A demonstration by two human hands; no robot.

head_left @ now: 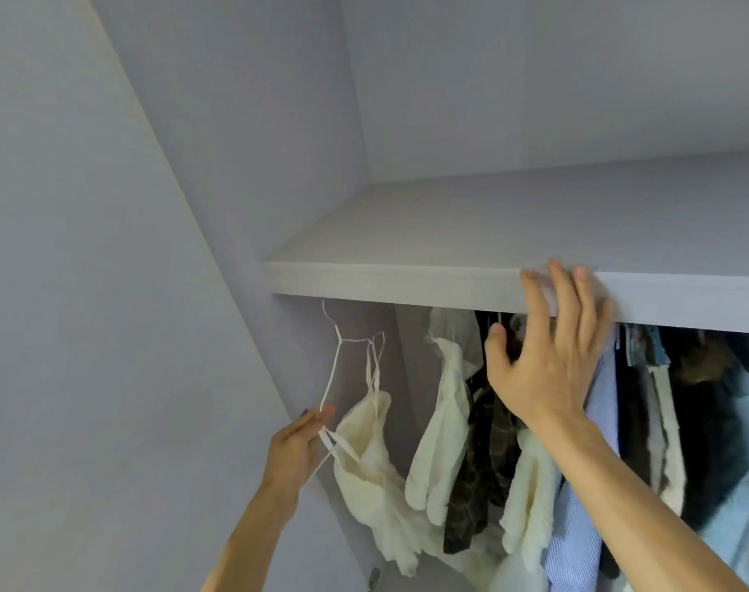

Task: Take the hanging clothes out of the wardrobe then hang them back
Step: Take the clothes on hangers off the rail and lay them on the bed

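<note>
At seven o'clock the left hand pinches the low corner of the wire hanger that carries the cream top. Its hook goes up under the shelf, where the rail is hidden. The top looks light and soft and its straps may slip, so I think it is better to hold near the hook. At four o'clock the right hand, fingers spread and holding nothing, is before the other clothes.
</note>
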